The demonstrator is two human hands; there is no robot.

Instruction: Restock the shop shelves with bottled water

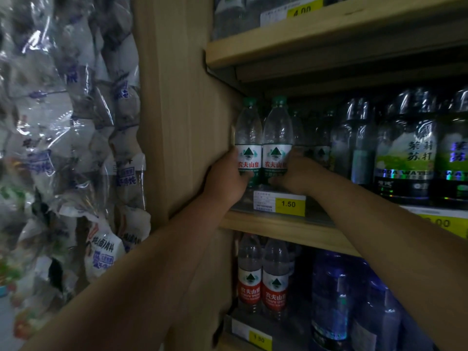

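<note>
Plastic packets (63, 122) hang at far left. On the wooden shelf (278, 225) we curl our left grip (225, 179) round the left water bottle (248, 133) and our right grip (296, 173) round the right water bottle (277, 130) touching it, both green-capped and upright above a yellow price tag (290, 204).

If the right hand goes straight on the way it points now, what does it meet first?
The right hand grips the right green-capped bottle; beyond it, probably the dim bottles behind, though depth is unclear.
</note>
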